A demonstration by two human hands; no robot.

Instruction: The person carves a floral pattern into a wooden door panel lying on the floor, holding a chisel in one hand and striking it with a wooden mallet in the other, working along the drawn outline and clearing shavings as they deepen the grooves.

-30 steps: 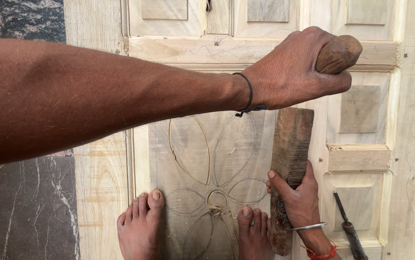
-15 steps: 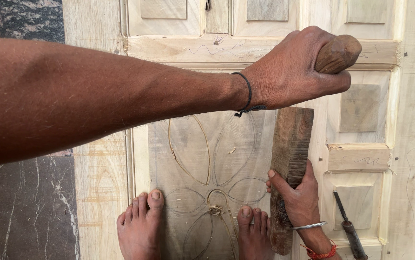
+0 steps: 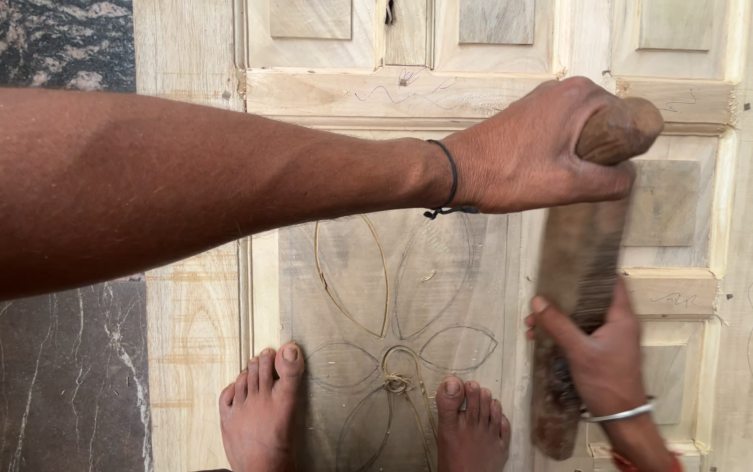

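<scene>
Wooden mallet, long, dark and worn, stands roughly upright over the right side of a pale wooden door panel lying flat on the floor; its lower body is motion-blurred. The left hand, arm stretched across the view with a black cord at the wrist, is closed in a full fist around the mallet's rounded top end. The right hand, wearing a metal bangle, wraps its fingers around the mallet's lower part from the right. Just left of the mallet, a flower pattern of petal outlines is cut into the panel's centre. Two bare feet stand on the panel, either side of the flower's lower petals. Dark marbled flooring shows at the left.
</scene>
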